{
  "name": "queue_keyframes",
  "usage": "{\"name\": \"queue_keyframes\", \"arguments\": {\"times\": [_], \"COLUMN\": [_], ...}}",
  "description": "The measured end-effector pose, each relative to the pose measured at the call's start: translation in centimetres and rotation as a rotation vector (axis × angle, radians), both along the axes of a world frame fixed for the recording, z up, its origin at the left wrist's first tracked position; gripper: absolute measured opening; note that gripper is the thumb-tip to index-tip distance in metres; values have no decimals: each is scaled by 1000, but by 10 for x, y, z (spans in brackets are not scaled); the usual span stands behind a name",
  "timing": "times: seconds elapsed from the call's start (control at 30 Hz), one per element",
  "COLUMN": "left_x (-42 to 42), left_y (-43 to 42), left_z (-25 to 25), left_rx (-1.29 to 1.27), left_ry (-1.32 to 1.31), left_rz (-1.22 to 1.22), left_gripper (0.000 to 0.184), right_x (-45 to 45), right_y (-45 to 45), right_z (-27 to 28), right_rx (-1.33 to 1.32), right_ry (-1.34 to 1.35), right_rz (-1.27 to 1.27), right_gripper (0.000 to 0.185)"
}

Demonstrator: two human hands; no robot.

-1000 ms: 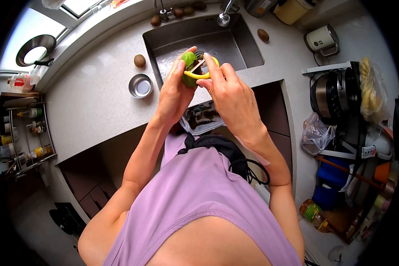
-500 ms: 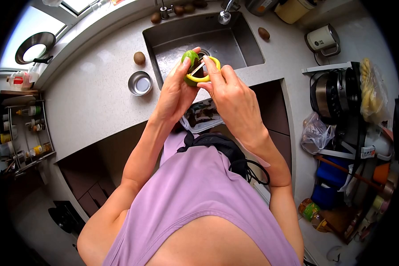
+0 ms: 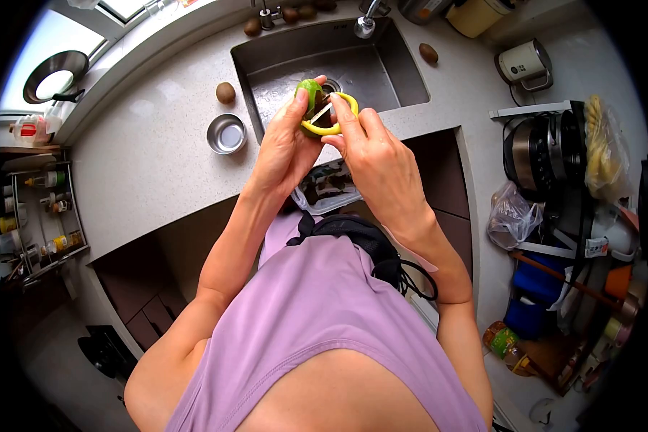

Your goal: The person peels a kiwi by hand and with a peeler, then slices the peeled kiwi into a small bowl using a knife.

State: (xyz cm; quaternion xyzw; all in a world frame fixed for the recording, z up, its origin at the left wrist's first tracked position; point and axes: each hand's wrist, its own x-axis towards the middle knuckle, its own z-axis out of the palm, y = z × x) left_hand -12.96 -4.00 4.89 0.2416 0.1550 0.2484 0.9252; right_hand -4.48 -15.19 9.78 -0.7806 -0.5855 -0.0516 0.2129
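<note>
My left hand is wrapped round a partly peeled kiwi, its bright green flesh showing at the top and brown skin on the side facing right. My right hand grips a yellow peeler whose metal blade lies against or very close to the fruit. Both hands are over the front edge of the sink. Below them is a bag-lined bin with dark scraps inside, partly covered by my hands.
A small metal bowl and a whole kiwi stand left of the sink. Another kiwi lies to its right, several behind it by the faucet. A kettle stands at the right.
The peeler and my right hand have shifted slightly relative to the kiwi, and the fruit has tilted a little in my left hand. Both hands keep their hold.
</note>
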Motion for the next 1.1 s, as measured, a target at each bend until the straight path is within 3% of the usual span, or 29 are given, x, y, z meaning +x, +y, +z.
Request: {"name": "queue_keyframes", "arguments": {"times": [0.4, 0.8, 1.1], "left_x": [1, -1, 1], "left_y": [0, 6, 3], "left_z": [-1, -9, -2], "left_rx": [-17, -206, -69], "left_ry": [11, -148, 100], "left_rz": [59, -75, -55], "left_gripper": [48, 43, 36], "right_x": [-1, 5, 7], "right_y": [-2, -9, -13], "right_z": [0, -1, -3], "right_rx": [-2, -57, -91], "right_ry": [-22, -121, -145], "right_rz": [16, 72, 63], "right_gripper": [49, 48, 47]}}
